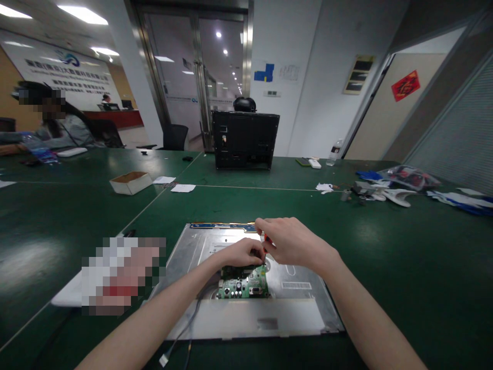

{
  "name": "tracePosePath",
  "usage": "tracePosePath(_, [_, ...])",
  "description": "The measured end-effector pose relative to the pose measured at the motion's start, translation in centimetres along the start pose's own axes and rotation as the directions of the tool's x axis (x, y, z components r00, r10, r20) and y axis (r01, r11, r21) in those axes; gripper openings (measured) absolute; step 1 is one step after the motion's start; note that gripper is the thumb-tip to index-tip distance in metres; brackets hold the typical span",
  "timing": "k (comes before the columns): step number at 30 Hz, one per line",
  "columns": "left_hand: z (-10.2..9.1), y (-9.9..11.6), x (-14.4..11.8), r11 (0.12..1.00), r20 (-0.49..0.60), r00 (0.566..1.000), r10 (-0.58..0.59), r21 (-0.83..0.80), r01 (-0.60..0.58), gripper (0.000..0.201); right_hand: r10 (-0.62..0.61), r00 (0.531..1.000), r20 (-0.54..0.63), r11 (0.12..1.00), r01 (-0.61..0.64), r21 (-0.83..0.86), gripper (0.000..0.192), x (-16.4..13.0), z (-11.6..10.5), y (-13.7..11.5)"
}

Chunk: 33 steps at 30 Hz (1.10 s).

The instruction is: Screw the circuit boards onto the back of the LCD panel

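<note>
A flat metal display panel (pixel 304 303) lies on the table before me, with a green circuit board (pixel 246 288) on its middle. My right hand (pixel 290 241) is closed round a screwdriver (pixel 266 239); only a bit of its red handle shows, and its shaft points down at the board's upper right corner. Close beside it, my left hand (pixel 244 252) has its fingers pinched together over the board's top edge. What they hold, if anything, is hidden. A blue circuit strip (pixel 215 226) runs along the panel's far edge. A cable (pixel 188 321) trails off the panel's front left.
Left of the panel lies a white object (pixel 69 290), partly blurred out. Farther off are an open box (pixel 131 183), paper slips (pixel 183 188) and an upright black monitor casing (pixel 246 141). Bagged parts (pixel 410 176) lie far right. Another person (pixel 57 123) sits at the far left.
</note>
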<state>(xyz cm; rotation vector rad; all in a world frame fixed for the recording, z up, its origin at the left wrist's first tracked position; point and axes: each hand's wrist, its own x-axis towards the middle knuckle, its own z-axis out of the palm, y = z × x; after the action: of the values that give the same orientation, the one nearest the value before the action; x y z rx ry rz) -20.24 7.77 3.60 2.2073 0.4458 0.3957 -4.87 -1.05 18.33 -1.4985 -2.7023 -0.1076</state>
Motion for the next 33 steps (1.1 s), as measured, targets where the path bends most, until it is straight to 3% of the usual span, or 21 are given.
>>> tracePosePath(5, [-0.1, 0.4, -0.1, 0.999, 0.018, 1.000, -0.015, -0.034, 0.015, 0.012, 0.090, 0.996, -0.021, 0.993, -0.092, -0.075, 0.019, 0.4, 0.4, 0.6])
tracePosePath(14, [0.3, -0.6, 0.0, 1.000, -0.023, 1.000, -0.003, 0.002, 0.003, 0.007, -0.042, 0.999, 0.008, 0.997, 0.041, 0.068, 0.022, -0.4, -0.3, 0.1])
tracePosePath(24, [-0.1, 0.6, 0.0, 0.999, 0.017, 0.999, -0.038, -0.017, 0.039, 0.010, 0.097, 0.995, -0.012, 0.993, -0.098, -0.065, 0.017, 0.4, 0.5, 0.6])
tracePosePath(33, [0.2, -0.2, 0.0, 1.000, -0.003, 1.000, -0.010, -0.018, 0.010, 0.013, -0.038, 0.999, -0.005, 0.999, 0.038, 0.036, 0.021, -0.3, 0.1, 0.3])
